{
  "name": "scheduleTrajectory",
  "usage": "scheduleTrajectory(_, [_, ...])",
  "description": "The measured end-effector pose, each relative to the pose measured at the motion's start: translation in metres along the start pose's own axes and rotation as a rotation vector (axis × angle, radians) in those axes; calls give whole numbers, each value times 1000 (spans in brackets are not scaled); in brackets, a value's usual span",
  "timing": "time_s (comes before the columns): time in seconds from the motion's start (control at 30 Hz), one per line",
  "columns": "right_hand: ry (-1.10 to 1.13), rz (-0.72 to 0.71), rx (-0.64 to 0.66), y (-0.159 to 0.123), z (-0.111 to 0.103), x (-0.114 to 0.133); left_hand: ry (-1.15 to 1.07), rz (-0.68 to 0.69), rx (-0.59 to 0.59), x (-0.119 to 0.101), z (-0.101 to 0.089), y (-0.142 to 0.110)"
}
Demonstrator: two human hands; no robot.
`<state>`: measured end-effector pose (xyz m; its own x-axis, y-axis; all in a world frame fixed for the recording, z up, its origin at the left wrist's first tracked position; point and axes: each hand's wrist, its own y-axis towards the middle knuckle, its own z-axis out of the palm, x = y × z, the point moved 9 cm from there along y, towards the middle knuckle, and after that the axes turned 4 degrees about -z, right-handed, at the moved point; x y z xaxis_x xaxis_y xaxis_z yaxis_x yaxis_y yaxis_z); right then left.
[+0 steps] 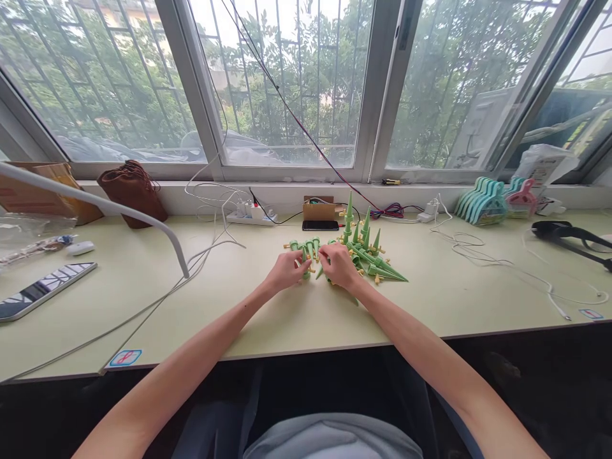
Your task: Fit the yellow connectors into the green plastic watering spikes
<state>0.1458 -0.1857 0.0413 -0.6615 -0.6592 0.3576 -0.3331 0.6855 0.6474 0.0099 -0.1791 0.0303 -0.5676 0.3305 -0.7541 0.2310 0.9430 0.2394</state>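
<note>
My left hand (285,270) is closed around a green plastic watering spike (305,260) with a small yellow valve, held just above the desk. Close beside it, my right hand (338,264) has its fingers pinched together; what lies between them is too small to make out. Behind my hands, several short green pieces (295,245) with yellow valves lie in a row. To the right is a pile of green spikes (382,264), some lying flat and partly hidden by my right hand. A few stand upright, the tallest spike (349,213) at the back.
Behind the spikes are a black phone (320,225) and a small open cardboard box (319,209). A power strip (252,217) and loose white cables lie to the left. Teal hangers (482,203) and dark straps (568,237) are at right. A grey curved rod (109,207) crosses the left side.
</note>
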Motion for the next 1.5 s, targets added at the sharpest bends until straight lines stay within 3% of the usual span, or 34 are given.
scheduleTrajectory(0.17, [-46, 23, 64, -1, 8, -4, 16, 24, -30, -3, -2, 0])
scheduleTrajectory(0.27, [-58, 36, 113, -2, 12, -5, -38, -30, -53, 1, -6, 0])
scheduleTrajectory(0.4, [-62, 44, 152, -3, 14, -4, -98, -72, -189, 6, -22, 1])
scheduleTrajectory(0.53, [-52, 38, 152, -2, 14, -1, 42, 6, -254, 7, -30, 4])
scheduleTrajectory(0.77, [1, -6, 99, -1, 12, 5, 221, 183, -124, 11, -12, 14])
scheduleTrajectory(0.93, [5, -5, 91, -2, 12, 4, 215, 282, -1, 11, 2, 17])
scheduleTrajectory(1.5, [-3, -22, 75, -2, 12, 5, 238, 257, 73, 14, 12, 16])
